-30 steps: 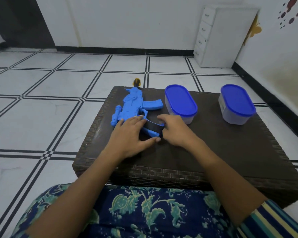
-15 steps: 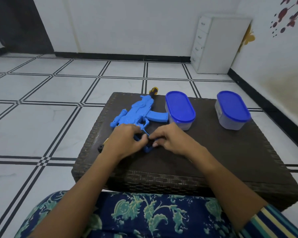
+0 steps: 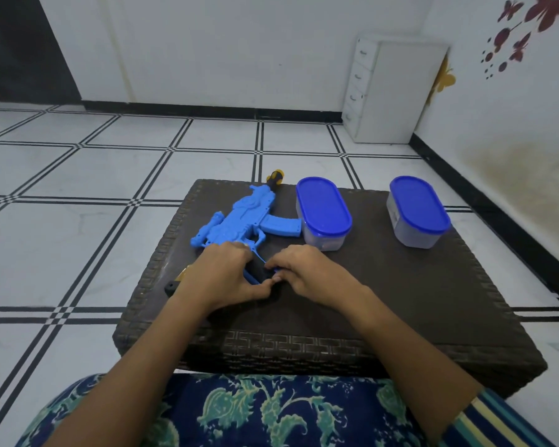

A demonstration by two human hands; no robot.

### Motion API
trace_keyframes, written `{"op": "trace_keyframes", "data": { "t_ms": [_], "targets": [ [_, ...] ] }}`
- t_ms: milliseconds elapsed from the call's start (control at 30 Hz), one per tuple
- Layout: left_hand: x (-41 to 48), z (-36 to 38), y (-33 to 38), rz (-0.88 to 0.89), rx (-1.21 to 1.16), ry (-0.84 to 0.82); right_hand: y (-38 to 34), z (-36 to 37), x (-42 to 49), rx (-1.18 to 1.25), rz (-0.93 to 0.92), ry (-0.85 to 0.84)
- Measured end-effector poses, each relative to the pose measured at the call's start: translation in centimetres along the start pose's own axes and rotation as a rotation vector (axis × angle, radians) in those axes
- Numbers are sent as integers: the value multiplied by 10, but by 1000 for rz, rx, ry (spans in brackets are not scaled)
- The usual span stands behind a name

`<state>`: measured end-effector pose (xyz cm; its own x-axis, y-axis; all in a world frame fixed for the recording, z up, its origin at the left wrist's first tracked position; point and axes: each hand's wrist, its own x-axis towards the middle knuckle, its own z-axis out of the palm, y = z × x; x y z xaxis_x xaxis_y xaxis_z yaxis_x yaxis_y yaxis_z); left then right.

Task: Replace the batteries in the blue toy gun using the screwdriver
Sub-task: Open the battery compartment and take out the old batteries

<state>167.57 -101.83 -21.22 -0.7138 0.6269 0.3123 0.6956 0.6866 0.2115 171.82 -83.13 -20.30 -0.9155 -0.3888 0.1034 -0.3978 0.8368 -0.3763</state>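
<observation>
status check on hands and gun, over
Left hand grips gun rear, right hand pinches its thin stock. Gun flat on table. One tub beside magazine, clear of hands.

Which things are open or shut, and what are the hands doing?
blue toy gun: lying flat, both hands on its rear.
left hand: grips the gun.
right hand: pinches its thin stock.
screwdriver: lying down, partly hidden.
middle tub: lid on.
right tub: lid on.
drawers: shut.

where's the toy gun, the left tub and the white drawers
toy gun (image 3: 239,217), head view, on the middle of its blue body
left tub (image 3: 321,204), head view, on its blue lid
white drawers (image 3: 397,91), head view, on the plain side panel
</observation>
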Motion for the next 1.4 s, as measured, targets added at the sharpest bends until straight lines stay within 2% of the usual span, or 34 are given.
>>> {"op": "trace_keyframes", "data": {
  "t_ms": [367, 600, 867, 1033, 1267, 1400],
  "targets": [
    [0, 4, -8, 17, -15, 3, -5, 1, -3, -40, 0, -15],
    [-2, 11, -16, 85, 44, 16, -5, -4, 10, -16, 53, -106],
    [-3, 13, -15, 102, 85, 40, 0, -5, 8, 44, 54, -75],
    [0, 5, -13, 14, -59, 44, -4, -16, 3, 135, 27, 29],
    [-5, 3, -13, -33, -135, 116, -4, -11, 5, 192, 1, 109],
    [-5, -1, -14, -45, -183, 111, -7, -15, 8, 252, 11, 237]
  ]
}}
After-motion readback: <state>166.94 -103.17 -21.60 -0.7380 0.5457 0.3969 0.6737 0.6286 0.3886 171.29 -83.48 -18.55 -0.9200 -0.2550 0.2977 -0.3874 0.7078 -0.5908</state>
